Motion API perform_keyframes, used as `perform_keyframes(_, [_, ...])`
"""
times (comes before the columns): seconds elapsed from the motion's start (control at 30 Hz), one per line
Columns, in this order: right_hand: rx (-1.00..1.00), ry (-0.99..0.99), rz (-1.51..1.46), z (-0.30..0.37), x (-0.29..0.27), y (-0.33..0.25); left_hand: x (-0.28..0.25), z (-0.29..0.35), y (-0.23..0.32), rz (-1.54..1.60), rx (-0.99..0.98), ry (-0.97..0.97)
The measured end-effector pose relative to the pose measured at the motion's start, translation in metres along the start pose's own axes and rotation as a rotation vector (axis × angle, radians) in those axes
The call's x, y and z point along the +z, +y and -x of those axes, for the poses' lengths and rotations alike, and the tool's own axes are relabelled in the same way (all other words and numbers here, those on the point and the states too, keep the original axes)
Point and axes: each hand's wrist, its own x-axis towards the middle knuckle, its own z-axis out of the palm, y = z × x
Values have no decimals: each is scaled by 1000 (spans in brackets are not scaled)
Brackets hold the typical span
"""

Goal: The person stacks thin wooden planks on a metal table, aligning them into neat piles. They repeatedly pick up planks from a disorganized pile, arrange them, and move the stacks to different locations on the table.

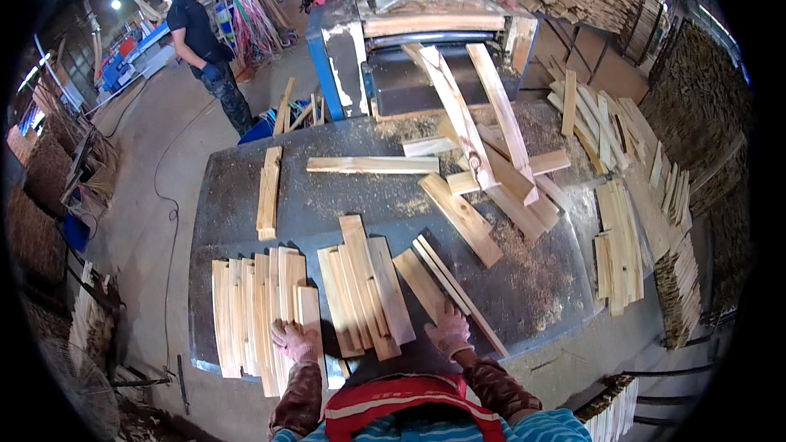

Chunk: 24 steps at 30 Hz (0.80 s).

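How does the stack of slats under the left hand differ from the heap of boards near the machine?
The stack of slats lies neat, its pieces parallel and side by side under the left hand; the heap of boards is crossed at many angles. The slats are shorter; the boards are longer, some leaning on the machine. Both are pale, bare wood.

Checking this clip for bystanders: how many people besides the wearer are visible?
1: a person in dark clothes stands on the workshop floor at upper left, beyond the grey sawdust-covered worktable. Others may be hidden behind the blue planing machine.
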Motion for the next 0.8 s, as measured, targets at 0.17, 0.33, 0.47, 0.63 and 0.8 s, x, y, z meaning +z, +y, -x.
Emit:
perform_keyframes(0.17, [64, 28, -93, 3, -4, 10, 7, -24, -13, -86, -50, 33])
perform_keyframes(0.33, [70, 8, -82, 3, -7, 12, -3, -50, -22, -205, -174, -53])
perform_keyframes(0.47, [10, 82, 36, -2, -5, 11, -16, -65, -22, -234, -150, -98])
perform_keyframes(0.63, [190, -192, -87, -27, -13, 14, -5, -51, 10, 23, 238, 52])
perform_keyframes(0.8, [102, 32, -160, -24, -15, 11, 38, 49, 102, 983, 247, -558])
